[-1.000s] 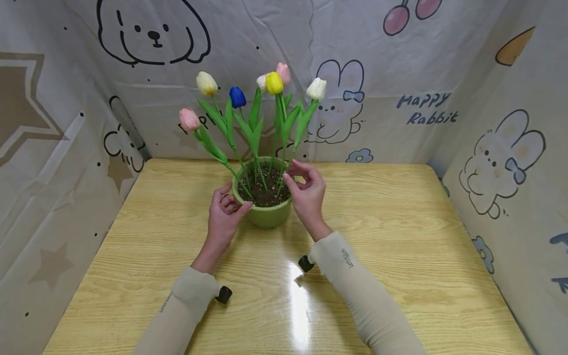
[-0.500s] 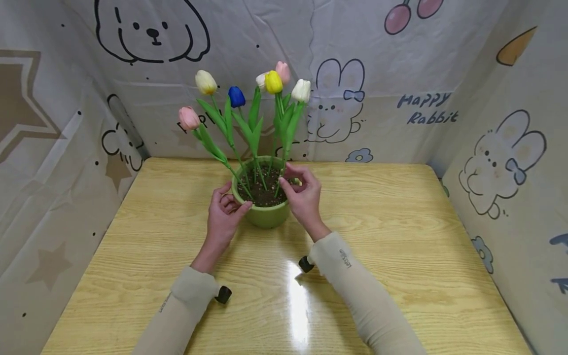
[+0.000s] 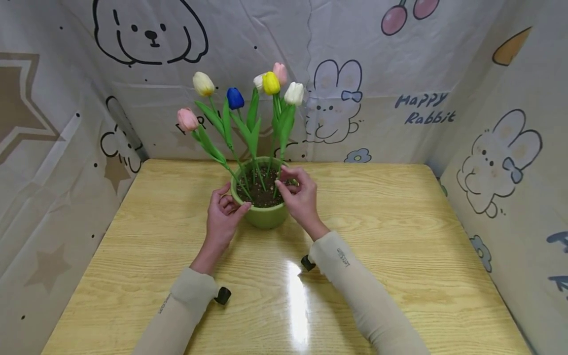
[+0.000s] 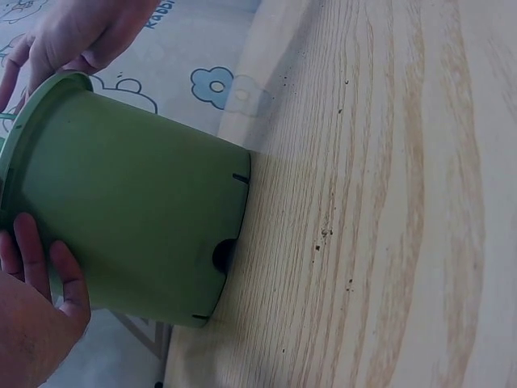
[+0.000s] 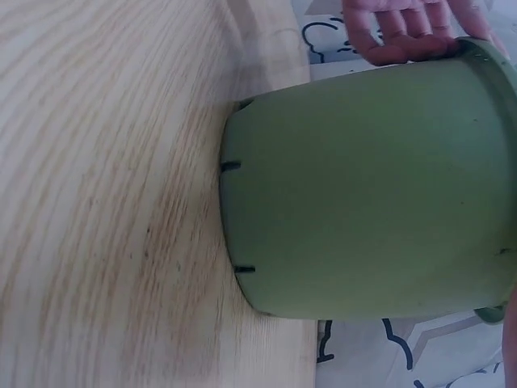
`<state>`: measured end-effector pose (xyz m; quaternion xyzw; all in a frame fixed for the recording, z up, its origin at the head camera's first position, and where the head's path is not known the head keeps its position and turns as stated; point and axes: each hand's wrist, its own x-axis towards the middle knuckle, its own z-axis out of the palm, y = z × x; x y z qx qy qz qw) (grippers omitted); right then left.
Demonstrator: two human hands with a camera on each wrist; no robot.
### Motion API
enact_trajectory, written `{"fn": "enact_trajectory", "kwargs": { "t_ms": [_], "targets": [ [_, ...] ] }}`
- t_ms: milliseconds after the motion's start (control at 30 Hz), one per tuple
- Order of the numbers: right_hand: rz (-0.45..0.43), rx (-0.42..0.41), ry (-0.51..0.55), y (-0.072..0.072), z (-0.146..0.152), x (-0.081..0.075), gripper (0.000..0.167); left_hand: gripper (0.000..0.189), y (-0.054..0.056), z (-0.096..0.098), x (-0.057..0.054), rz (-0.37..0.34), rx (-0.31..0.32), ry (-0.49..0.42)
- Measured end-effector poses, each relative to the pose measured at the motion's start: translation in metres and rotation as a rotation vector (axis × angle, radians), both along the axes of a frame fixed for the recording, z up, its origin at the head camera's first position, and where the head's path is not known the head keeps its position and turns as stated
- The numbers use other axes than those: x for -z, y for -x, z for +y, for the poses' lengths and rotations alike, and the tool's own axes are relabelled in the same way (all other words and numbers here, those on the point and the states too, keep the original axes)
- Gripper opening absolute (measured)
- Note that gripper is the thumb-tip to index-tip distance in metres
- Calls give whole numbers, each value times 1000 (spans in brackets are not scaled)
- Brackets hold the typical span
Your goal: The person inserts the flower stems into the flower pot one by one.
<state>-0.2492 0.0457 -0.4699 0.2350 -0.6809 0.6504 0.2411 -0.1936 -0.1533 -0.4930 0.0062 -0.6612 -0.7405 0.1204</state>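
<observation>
A green flower pot (image 3: 265, 219) stands on the wooden table, filled with dark soil (image 3: 262, 200). My left hand (image 3: 222, 217) holds its left side, thumb on the rim and fingers bent against the wall; the left wrist view shows those fingers on the pot (image 4: 145, 194) too. Over the right rim, my right hand (image 3: 303, 196) pinches the stem of a white tulip (image 3: 294, 93) between thumb and index finger. Other tulips rise from the soil: a pink one (image 3: 188, 120), a cream one (image 3: 203, 84), a blue one (image 3: 235, 98), a yellow one (image 3: 271, 83) and more behind.
The table (image 3: 381, 236) reaches back to a printed cloth wall (image 3: 377, 123), which also closes in both sides. Small dark crumbs (image 4: 325, 234) dot the tabletop near the pot in the left wrist view.
My right hand has shifted left and slightly down with the white tulip, whose head has swung left beside the yellow one. The left hand keeps its place on the pot.
</observation>
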Motion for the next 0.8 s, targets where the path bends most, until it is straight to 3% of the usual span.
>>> {"fn": "enact_trajectory", "kwargs": {
  "t_ms": [233, 500, 800],
  "targets": [
    [-38, 22, 26, -5, -2, -4, 35, 75, -1, 1, -2, -7, 2, -8],
    [-108, 24, 84, -20, -5, -30, 29, 73, 0, 1, -1, -6, 9, -1],
    [-197, -36, 121, -15, -4, -37, 28, 73, -1, 0, 0, 4, 13, 23]
  ]
}}
